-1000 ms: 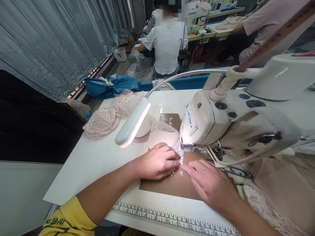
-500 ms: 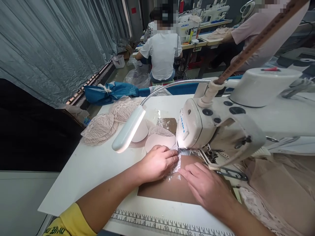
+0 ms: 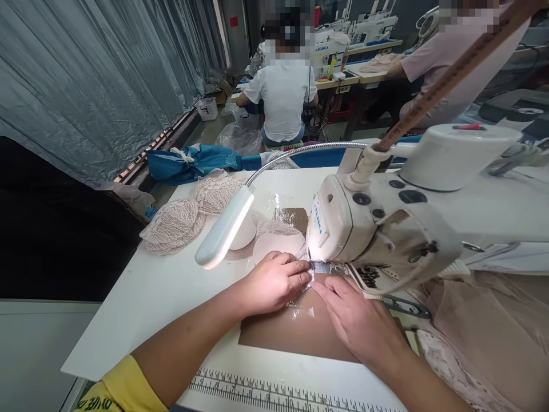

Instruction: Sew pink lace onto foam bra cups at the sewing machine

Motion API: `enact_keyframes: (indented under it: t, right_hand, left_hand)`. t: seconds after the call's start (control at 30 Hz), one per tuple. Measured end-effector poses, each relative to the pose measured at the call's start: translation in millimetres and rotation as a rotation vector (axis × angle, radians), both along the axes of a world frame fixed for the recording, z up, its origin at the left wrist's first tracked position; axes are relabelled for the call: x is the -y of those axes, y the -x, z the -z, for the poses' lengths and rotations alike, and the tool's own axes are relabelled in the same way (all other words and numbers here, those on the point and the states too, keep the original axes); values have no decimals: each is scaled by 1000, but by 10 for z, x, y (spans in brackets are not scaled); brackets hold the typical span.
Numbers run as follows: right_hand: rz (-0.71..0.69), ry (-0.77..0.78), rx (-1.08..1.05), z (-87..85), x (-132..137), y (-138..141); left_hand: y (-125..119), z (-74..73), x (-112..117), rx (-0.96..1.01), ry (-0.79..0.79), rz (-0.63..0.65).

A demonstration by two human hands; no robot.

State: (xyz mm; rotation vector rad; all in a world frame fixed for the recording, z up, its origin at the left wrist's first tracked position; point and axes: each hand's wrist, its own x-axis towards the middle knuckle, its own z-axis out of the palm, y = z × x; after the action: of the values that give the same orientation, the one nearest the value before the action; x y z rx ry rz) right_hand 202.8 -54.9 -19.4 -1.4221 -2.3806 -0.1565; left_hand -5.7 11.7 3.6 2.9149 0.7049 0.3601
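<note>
A pale pink bra cup with lace (image 3: 278, 243) lies just left of the needle area of a white sewing machine (image 3: 338, 217). My left hand (image 3: 274, 283) rests on its near edge with fingers curled and pressed together on the lace strip (image 3: 310, 280). Close by on the right, my right hand (image 3: 355, 312) has its thumb and fingertips drawn together at the end of that strip. The fingers partly cover the strip, and the machine head hides the stitching point. Under both hands is a brown sheet (image 3: 295, 332) with shiny clear tape on it.
A lamp (image 3: 225, 229) on a bendable arm hangs over the table (image 3: 150, 315). Lace cups (image 3: 174, 226) are piled at the back left. Sheer beige fabric (image 3: 493, 326) lies at the right. A ruler strip (image 3: 274, 395) runs along the front. Co-workers (image 3: 281, 97) sit beyond.
The lace strip showing between my hands has grown shorter toward the needle. My right hand has shifted slightly up and left with it, while my left hand stays nearly in place.
</note>
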Motion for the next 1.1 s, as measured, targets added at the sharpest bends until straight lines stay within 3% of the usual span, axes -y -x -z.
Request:
enact_keyframes:
  t: [0.23,0.77,0.93,1.1]
  right_hand:
    - [125,-33,103,72,-26,19]
    - [69,-15,-18,10,-5,-16]
    - [58,9,-78,52,6,-69]
    - [38,48,-77,77,21,-146]
  left_hand:
    - [-31,-50,-31,11,10,-42]
    - [0,-37,-62,-82,-28,-149]
    - [22,-250,29,-213,12,-258]
    - [76,-442,106,-223,182,-135]
